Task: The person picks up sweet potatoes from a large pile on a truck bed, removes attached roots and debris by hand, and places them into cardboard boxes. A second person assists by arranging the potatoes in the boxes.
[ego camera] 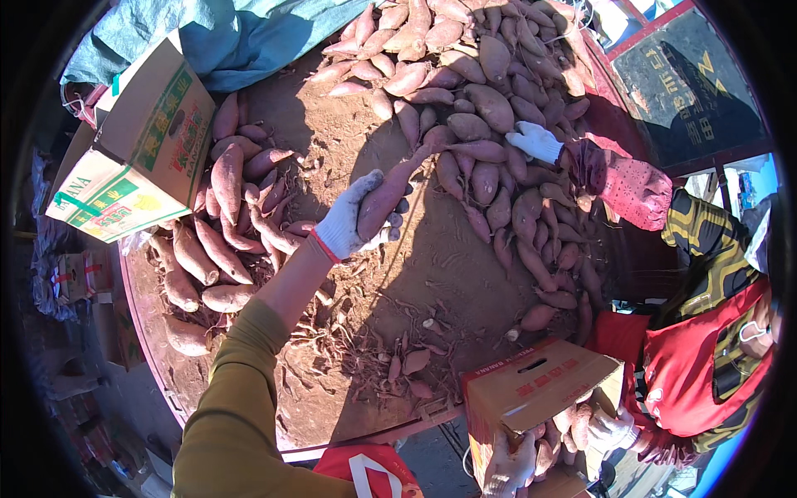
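My left hand [367, 215], in a white glove with dark, dirty fingers, holds a large sweet potato [389, 193] above the soil-covered bed. Its long, thin neck points up and right, towards the big heap of sweet potatoes [492, 112]. At the lower edge, my right hand [510, 460], also gloved, is at an open cardboard box [554, 380], beside the sweet potatoes [545, 451] in it. Whether it grips one is unclear. A second heap of sweet potatoes [227, 187] lies left of my left hand.
A co-worker in a red apron [697, 367] stands at the right, one gloved hand [538, 143] on the big heap, the other [613, 429] at the box. A banana carton [137, 143] stands at the left, near a teal tarp [249, 43]. Root scraps [330, 336] litter the bed.
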Tool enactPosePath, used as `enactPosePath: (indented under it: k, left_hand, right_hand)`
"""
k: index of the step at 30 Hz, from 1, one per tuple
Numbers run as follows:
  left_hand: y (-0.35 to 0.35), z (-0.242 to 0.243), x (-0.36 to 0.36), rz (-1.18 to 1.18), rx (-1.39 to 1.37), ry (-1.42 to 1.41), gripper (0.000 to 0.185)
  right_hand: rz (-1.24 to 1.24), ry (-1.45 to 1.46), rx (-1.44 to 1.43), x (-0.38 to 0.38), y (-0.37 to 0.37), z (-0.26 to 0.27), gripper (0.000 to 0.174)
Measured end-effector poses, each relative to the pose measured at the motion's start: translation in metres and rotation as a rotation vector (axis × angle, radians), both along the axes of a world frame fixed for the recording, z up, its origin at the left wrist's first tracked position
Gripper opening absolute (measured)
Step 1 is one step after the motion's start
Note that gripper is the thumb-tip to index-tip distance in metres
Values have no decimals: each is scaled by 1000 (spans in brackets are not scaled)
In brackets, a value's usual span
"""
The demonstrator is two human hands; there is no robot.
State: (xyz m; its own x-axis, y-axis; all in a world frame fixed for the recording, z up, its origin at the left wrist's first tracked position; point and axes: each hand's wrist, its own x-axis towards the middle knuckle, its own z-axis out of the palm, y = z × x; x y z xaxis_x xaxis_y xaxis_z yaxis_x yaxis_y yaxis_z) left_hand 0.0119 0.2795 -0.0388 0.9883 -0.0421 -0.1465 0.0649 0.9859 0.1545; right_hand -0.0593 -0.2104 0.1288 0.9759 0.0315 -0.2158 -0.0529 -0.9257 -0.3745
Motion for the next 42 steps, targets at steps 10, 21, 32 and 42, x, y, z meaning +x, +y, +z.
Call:
enactPosePath:
  k: [10, 21, 32, 42]
  left_hand:
    - [-195, 57, -96, -96, 255, 477, 52]
    - [-97, 23, 64, 198, 1987, 365, 35]
    - [-46, -44, 160, -2, 2281, 662, 27]
    - [-164, 62, -116, -384, 796, 518, 35]
  right_hand:
    - [76, 252, 836, -19, 100, 6, 72]
    - [-521, 932, 1013, -22, 75, -31, 24]
    - [-495, 958, 1080, -14, 81, -40, 20]
    - [-605, 917, 1426, 28, 104, -61, 41]
